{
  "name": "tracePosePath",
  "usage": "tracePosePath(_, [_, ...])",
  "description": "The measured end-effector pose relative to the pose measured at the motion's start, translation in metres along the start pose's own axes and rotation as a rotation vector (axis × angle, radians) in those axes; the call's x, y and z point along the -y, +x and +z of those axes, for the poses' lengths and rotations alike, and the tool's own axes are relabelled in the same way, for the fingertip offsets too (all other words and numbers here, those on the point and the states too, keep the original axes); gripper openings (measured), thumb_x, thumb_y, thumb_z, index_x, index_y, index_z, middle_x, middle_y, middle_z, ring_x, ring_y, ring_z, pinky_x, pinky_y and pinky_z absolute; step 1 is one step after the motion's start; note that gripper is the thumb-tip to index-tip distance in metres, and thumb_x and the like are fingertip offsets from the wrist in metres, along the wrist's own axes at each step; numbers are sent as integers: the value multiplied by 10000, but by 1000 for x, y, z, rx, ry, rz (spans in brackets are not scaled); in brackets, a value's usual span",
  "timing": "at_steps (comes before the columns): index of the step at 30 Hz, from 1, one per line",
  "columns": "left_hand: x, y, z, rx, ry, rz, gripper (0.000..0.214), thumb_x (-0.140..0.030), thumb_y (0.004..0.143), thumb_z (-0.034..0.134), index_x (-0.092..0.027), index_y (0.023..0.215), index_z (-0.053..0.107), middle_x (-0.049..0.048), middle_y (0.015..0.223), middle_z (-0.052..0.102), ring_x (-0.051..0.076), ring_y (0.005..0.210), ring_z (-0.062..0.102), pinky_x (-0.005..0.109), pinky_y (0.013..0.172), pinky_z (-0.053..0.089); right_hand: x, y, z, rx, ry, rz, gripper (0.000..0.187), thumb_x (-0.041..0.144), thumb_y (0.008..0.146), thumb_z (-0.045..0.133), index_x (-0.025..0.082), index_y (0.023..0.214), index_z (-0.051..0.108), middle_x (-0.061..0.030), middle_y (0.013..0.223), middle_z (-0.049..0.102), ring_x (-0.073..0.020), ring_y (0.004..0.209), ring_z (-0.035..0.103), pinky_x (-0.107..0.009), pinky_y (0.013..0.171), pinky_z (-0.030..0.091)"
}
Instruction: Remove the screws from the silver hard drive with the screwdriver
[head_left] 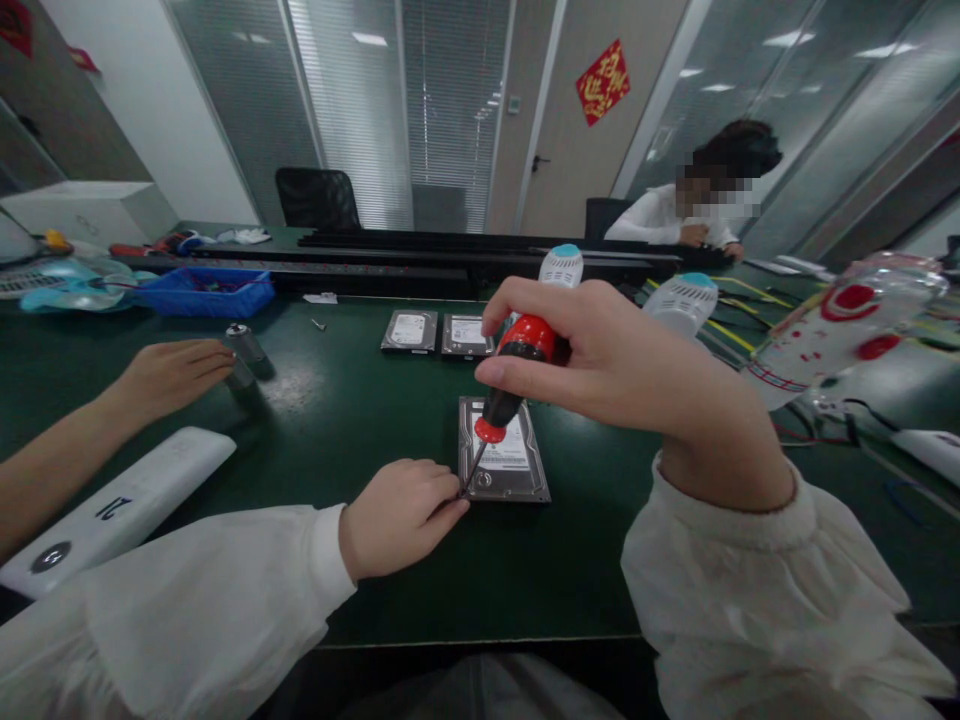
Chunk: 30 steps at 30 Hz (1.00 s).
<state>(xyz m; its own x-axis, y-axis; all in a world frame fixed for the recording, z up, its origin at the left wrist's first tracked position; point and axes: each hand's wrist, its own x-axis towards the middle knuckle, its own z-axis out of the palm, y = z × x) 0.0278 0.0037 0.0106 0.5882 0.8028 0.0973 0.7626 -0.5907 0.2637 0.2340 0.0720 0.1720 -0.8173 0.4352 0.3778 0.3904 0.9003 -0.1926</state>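
On the green table in front of me lies a hard drive (521,485), label side up. My right hand (607,360) is wrapped round the red and black handle of a screwdriver (501,403). The screwdriver leans, its thin shaft running down to the drive's near left corner. At that same corner, my left hand (406,512) has its fingers closed on the drive's edge, right beside the tip. Any screw under the tip is too small to make out. Two more hard drives, one on the left (409,331) and one partly behind my right hand (463,335), lie farther back.
Another person's hand (176,375) reaches in from the left by a metal cylinder (246,343). A white elongated device (127,510) lies below that arm. A blue tray (210,291) stands back left, a clear bottle (840,325) at right. A co-worker (660,215) sits across.
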Motion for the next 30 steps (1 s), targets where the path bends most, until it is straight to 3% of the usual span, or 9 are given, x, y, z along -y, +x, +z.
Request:
tracePosePath(7, [0, 0, 1, 0, -9, 3, 304, -314, 1013, 425, -183, 845, 643, 34, 836, 672, 189, 788, 626, 336, 726, 465, -2, 0, -1, 20, 91, -21, 306, 307, 884, 566, 149, 1145, 534, 45, 742, 541, -80, 624, 414, -255, 604, 273])
tracePosePath(13, [-1, 1, -1, 19, -10, -12, 298, -305, 1010, 431, -182, 842, 643, 33, 838, 670, 194, 787, 626, 338, 723, 462, -4, 0, -1, 6, 80, 23, 212, 337, 922, 544, 146, 987, 606, 38, 705, 520, -72, 609, 400, -248, 599, 263])
tracePosePath(18, [0, 1, 1, 22, -11, -9, 307, -315, 1017, 419, -183, 861, 648, 35, 855, 675, 196, 802, 628, 339, 737, 463, -3, -1, -4, 31, 111, -6, 305, 305, 880, 572, 126, 1126, 564, 24, 793, 546, -84, 656, 437, -258, 627, 295])
tracePosePath(21, [0, 0, 1, 15, 1, -4, 311, -321, 1018, 415, -183, 860, 645, 38, 863, 676, 201, 810, 628, 346, 747, 466, -3, 0, -2, 11, 143, 11, 271, 379, 953, 483, 143, 1031, 591, 28, 749, 541, -83, 648, 431, -261, 626, 287])
tracePosePath(24, [0, -1, 1, 17, 13, -9, 311, -317, 1017, 418, -182, 848, 642, 38, 850, 673, 200, 803, 627, 344, 742, 464, -3, 0, -2, -2, 101, 51, 268, 389, 947, 508, 141, 946, 608, 20, 755, 552, -82, 659, 437, -261, 631, 288])
tracePosePath(30, [0, 1, 1, 19, 13, -7, 307, -318, 1016, 419, -185, 853, 642, 31, 839, 669, 195, 787, 624, 339, 729, 460, -3, 0, 1, -21, 85, 14, 267, 320, 889, 573, 125, 1069, 549, 40, 772, 525, -69, 653, 415, -246, 634, 284])
